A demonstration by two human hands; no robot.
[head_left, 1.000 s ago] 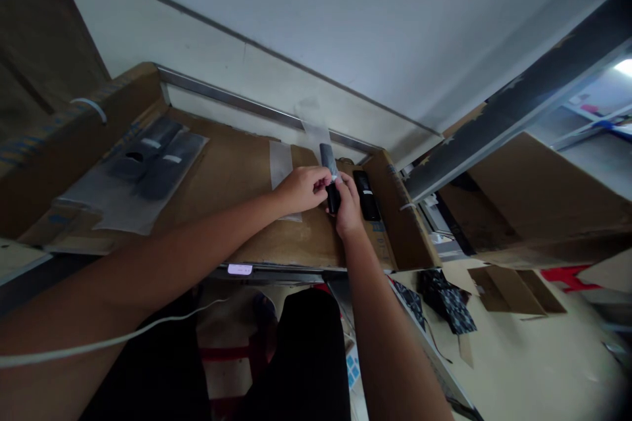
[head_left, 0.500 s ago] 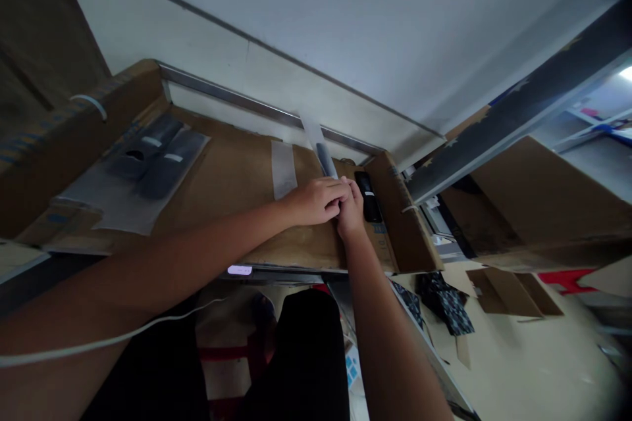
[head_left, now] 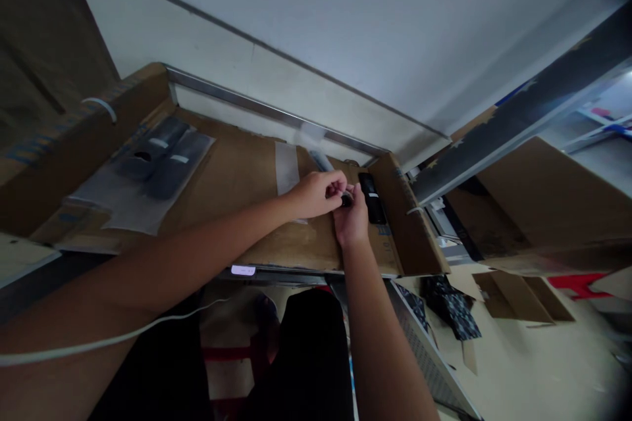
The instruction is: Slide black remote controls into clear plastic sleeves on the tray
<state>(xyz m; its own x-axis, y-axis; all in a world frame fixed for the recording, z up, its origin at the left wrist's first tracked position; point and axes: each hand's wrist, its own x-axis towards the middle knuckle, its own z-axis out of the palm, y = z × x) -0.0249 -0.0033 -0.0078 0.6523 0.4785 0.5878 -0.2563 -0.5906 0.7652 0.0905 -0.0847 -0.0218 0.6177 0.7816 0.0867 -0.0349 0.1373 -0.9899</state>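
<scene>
My right hand (head_left: pixel 352 218) is closed around a dark object in a clear plastic bag (head_left: pixel 320 160), and its dark round end (head_left: pixel 347 200) shows between my two hands. The bag stretches away from me toward the white wall. Close beside it, my left hand (head_left: pixel 316 195) has its thumb and fingers curled in a pinch at the object's near end; what they pinch is too small to tell. Just right of my hands lies a long black object (head_left: pixel 373 198) with a small white label.
Dark objects in clear bags (head_left: pixel 165 158) lie at the left of the cardboard-lined bench (head_left: pixel 237 171). A flat clear bag (head_left: pixel 286 168) lies mid-bench. Cardboard sides (head_left: pixel 405 217) bound it. A lit phone screen (head_left: pixel 243 270) shows at the front edge, and a white cable (head_left: pixel 148 327) crosses below.
My hands were pressed together over the bagged object. Now they have parted slightly, my right hand has turned palm up, and the object's dark end has come into view.
</scene>
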